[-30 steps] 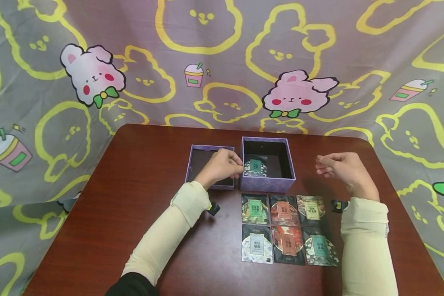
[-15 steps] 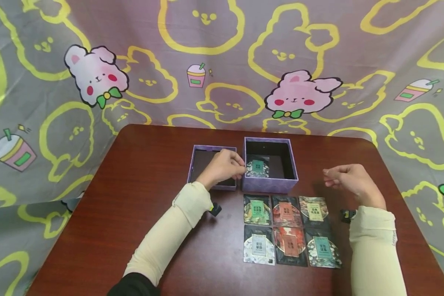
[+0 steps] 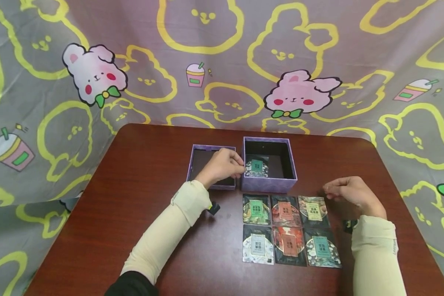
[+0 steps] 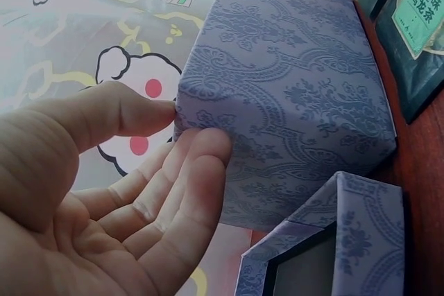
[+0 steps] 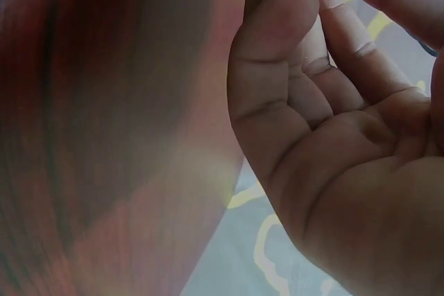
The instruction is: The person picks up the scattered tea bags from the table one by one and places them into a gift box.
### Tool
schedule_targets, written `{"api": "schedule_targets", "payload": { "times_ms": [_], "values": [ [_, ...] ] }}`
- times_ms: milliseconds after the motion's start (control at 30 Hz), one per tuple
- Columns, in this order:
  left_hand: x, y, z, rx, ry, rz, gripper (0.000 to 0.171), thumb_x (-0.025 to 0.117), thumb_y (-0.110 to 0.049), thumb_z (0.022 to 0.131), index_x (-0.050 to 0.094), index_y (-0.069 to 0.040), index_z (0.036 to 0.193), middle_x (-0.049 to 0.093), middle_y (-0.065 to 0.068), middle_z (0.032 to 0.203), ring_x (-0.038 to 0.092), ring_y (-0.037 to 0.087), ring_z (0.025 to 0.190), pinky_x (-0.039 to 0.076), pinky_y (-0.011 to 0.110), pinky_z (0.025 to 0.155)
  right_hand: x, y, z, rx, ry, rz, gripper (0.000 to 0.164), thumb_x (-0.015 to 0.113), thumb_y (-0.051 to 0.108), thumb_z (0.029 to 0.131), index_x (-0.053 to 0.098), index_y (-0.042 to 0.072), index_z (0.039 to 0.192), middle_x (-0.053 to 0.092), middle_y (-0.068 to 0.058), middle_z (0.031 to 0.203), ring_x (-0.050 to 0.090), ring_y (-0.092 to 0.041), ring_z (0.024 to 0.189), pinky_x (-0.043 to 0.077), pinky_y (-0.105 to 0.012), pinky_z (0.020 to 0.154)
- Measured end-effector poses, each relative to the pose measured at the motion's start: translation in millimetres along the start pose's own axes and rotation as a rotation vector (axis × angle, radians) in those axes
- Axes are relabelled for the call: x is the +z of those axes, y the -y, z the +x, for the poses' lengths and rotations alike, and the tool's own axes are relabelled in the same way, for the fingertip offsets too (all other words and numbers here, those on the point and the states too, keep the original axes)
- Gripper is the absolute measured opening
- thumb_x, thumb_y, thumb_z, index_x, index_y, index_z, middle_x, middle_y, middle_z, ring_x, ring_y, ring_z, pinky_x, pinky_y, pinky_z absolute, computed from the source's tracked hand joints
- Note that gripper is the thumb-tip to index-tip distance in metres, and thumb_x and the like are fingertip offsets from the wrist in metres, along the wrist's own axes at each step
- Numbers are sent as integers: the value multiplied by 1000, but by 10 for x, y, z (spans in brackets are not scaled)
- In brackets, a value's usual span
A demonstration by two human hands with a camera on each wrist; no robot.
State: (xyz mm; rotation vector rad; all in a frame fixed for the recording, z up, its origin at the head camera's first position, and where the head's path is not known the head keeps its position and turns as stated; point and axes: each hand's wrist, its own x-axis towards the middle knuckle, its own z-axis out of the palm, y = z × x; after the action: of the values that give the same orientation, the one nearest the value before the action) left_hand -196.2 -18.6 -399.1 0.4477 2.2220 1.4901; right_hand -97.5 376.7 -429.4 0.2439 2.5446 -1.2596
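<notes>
Six square dark printed sachets (image 3: 288,235) lie out, a seventh (image 3: 257,166) inside one purple patterned box (image 3: 269,185); the left hand (image 3: 223,165) touches, perhaps pinches, its rim; the right hand (image 3: 353,194) curls loosely, empty.

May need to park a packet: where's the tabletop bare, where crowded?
The largest bare patch lies left of the purple lid and left forearm. Another patch lies between that forearm and the six tea packets. A smaller one lies right of the deep purple box, beyond the right hand. Crowded: the packets, nearly touching, and the lid-box gap by the left hand.
</notes>
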Motion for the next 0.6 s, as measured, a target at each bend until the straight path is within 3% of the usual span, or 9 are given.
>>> {"api": "schedule_targets", "payload": {
  "times_ms": [600],
  "values": [
    [-9, -27, -5, 3, 3, 14, 11, 75, -4, 89, 68, 2, 94, 71, 10, 79, 70, 42, 80, 59, 54, 76, 61, -72, -19, 41, 27, -46, 31, 74, 10, 91, 68, -11, 113, 72, -14, 101, 66, -23, 87, 57, -35, 74]
  ]
}}
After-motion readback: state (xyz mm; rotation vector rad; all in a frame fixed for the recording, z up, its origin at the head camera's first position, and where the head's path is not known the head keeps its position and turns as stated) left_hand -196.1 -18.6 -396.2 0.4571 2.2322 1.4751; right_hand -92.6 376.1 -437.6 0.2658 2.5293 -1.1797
